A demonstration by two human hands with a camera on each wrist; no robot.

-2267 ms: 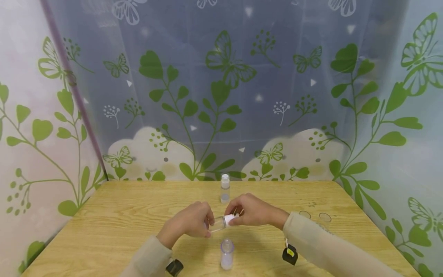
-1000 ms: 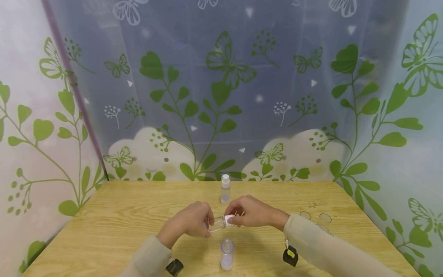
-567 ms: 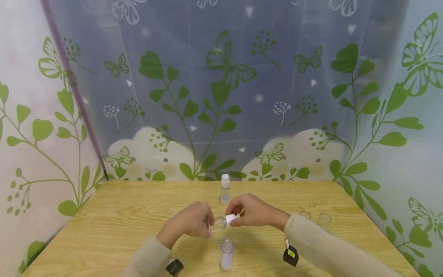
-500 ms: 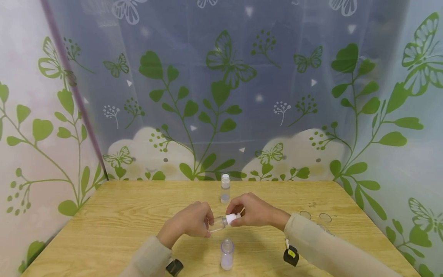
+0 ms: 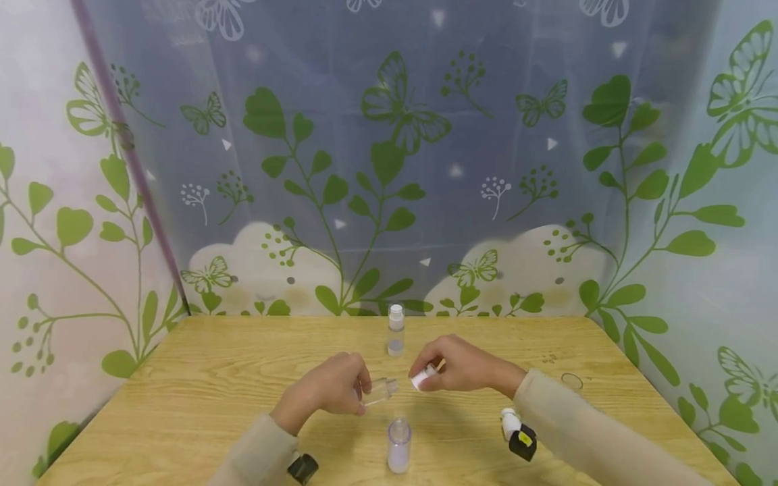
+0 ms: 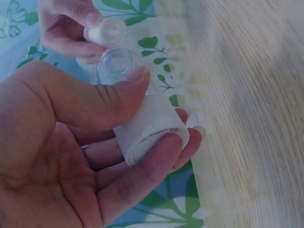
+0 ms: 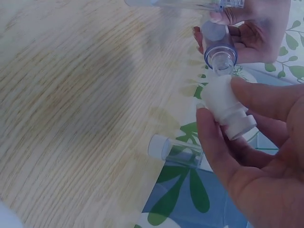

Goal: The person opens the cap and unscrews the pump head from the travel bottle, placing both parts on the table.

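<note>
My left hand grips a small clear bottle with a white base, tilted with its bare neck toward the right hand. Thumb and fingers are wrapped round its lower part. My right hand pinches a white pump head between thumb and fingers, a short gap away from that neck. Below the hands, a second bottle with a purple-tinged rim stands upright with nothing on its neck. Behind them stands a third bottle, topped with a white pump.
Beside the right wrist camera sits a white part, partly hidden. A thin clear ring shape lies to the right, near the sleeve. The wooden table ends at a patterned curtain.
The white pump head has come off the clear bottle's neck. My right hand has moved right with it, and its forearm now covers one ring shape. The left hand has barely moved.
</note>
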